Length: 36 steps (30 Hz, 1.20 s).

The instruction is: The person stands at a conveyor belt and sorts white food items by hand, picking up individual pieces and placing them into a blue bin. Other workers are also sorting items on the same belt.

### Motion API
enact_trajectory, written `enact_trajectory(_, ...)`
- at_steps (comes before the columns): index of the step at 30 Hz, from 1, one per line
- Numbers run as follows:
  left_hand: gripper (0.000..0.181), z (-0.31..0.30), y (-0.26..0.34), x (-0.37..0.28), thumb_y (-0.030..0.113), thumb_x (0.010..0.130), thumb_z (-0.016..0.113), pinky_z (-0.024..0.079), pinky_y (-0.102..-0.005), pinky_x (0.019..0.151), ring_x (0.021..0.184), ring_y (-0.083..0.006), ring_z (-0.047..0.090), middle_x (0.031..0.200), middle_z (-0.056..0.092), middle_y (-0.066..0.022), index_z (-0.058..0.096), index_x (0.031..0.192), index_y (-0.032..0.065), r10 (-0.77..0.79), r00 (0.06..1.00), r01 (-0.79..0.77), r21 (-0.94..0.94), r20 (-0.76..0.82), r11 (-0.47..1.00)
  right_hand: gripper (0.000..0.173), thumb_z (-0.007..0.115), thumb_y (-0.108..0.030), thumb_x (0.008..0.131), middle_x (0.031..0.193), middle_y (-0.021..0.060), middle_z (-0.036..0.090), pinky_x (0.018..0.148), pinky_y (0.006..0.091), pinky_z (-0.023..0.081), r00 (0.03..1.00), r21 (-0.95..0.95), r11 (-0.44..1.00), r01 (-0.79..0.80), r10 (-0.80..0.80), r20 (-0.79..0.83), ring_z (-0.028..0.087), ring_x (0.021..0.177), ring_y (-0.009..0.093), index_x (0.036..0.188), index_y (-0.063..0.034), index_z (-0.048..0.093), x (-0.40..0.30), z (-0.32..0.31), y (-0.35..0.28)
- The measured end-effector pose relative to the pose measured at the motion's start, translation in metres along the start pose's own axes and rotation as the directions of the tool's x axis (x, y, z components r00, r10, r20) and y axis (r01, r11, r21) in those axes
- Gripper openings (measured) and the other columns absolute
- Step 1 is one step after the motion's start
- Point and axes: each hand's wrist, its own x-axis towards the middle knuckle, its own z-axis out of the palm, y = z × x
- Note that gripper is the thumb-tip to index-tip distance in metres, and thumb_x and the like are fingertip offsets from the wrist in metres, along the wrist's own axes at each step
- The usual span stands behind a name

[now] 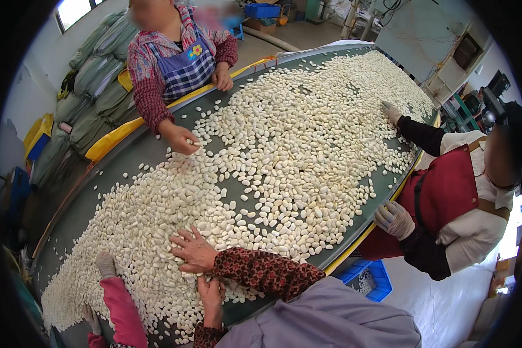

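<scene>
My right hand (194,252), bare, lies palm down with its fingers spread on a heap of white beans (156,217). Just below its wrist is my left hand (212,300), also bare, at the near edge of the heap. Its fingertips are partly hidden by the right wrist and beans, so whether it holds any cannot be told. Both arms wear red-and-black patterned sleeves. The beans are spread along a long dark green sorting surface (239,191) with a raised rim.
Gloved hands in pink sleeves (122,304) work left of mine. Across the surface, a person in a checked apron (187,69) pinches beans. At right stands a person in a red apron (443,187) with white gloves. A blue plastic crate (380,282) sits below the near rim; stuffed sacks (91,74) are stacked behind.
</scene>
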Motion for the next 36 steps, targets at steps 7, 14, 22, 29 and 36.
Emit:
enact_trajectory(7,0.037,-0.079,-0.01,-0.017,0.011,0.1,0.054,0.028,-0.0201,0.039,0.049,-0.0063,0.042,0.073,0.055,0.0005,0.046,0.136,0.0114,-0.105,0.969,0.075,-0.137,-0.222,0.988,0.044,0.068,-0.041,0.089,0.155,0.0096,0.043,0.124,0.0687,0.011,0.964,-0.002,0.974,0.228,-0.225,0.143,0.025,0.154,0.039,0.126,-0.0175,0.062,-0.068,0.002,-0.021)
enact_trajectory(14,0.059,-0.164,-0.003,-0.022,0.012,0.103,0.049,0.032,-0.022,0.044,0.055,-0.0065,0.043,0.078,0.055,-0.0006,0.032,0.159,0.0083,-0.095,0.946,0.002,-0.287,-0.311,0.958,0.059,0.067,-0.037,0.093,0.164,0.0097,0.038,0.127,0.0615,0.005,0.984,-0.463,0.87,-0.169,0.177,-0.026,0.02,0.158,0.036,0.147,-0.0189,0.053,-0.152,-0.099,0.047)
enact_trajectory(22,0.06,-0.218,-0.007,-0.029,0.011,0.104,0.048,0.032,-0.0236,0.044,0.054,-0.0069,0.042,0.077,0.054,-0.0011,0.031,0.161,0.0096,0.0,0.878,-0.144,-0.264,-0.479,0.954,0.059,0.068,-0.028,0.094,0.153,0.0166,0.045,0.123,0.0558,0.022,0.699,-0.428,0.577,-0.695,0.408,-0.587,0.034,0.147,0.039,0.148,-0.0087,0.052,-0.212,-0.154,0.069)
enact_trajectory(29,0.055,-0.218,-0.005,-0.049,0.01,0.103,0.048,0.03,-0.021,0.042,0.051,-0.0047,0.041,0.074,0.055,0.0005,0.04,0.157,0.0103,0.085,0.847,-0.213,-0.187,-0.525,0.959,0.046,0.078,-0.018,0.087,0.124,0.0098,0.063,0.1,0.0428,0.049,0.969,-0.215,0.965,-0.153,0.102,-0.227,0.058,0.117,0.031,0.129,-0.0077,0.063,-0.163,-0.067,-0.041)
enact_trajectory(36,0.046,-0.166,0.01,-0.053,0.01,0.102,0.051,0.031,-0.0189,0.044,0.051,-0.0027,0.041,0.071,0.058,0.0014,0.051,0.148,0.0071,0.067,0.982,-0.084,-0.092,-0.178,0.992,0.03,0.076,-0.012,0.087,0.103,0.0116,0.066,0.085,0.0412,0.052,0.955,-0.082,0.99,-0.114,0.087,-0.284,0.061,0.096,0.031,0.115,-0.0039,0.066,-0.101,-0.053,-0.053)
